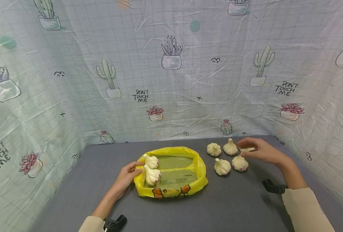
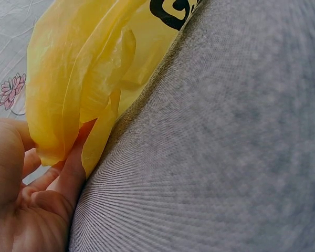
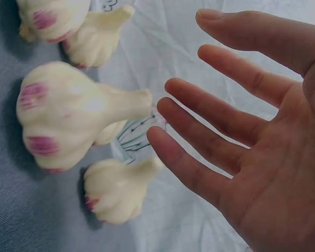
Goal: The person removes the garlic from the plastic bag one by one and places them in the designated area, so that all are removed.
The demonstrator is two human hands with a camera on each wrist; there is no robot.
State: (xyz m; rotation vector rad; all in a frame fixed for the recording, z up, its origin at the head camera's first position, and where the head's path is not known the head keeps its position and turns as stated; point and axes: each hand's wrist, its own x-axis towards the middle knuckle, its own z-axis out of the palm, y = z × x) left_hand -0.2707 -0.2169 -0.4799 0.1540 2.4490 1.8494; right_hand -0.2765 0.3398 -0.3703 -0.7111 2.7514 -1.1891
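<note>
A yellow plastic bag (image 1: 201, 170) lies with its mouth spread wide on the grey table. Two garlic bulbs (image 1: 152, 176) rest inside it, against its left side. My left hand (image 1: 125, 178) pinches the bag's left rim; in the left wrist view thumb and fingers (image 2: 68, 178) meet about the yellow film. Over on the right, several garlic bulbs (image 1: 222, 167) stand loosely grouped, stems up. My right hand (image 1: 262, 150) hovers over the rightmost ones, partly covering one. The right wrist view shows its fingers (image 3: 215, 118) spread and apart from the nearest garlic bulb (image 3: 68, 115), holding nothing.
A pale sheet (image 1: 186, 87) printed with potted cacti hangs behind the table and along both sides. Grey tabletop (image 1: 203, 209) lies in front of the bag and between it and the loose bulbs. Each wrist wears a black strap device (image 1: 273, 186).
</note>
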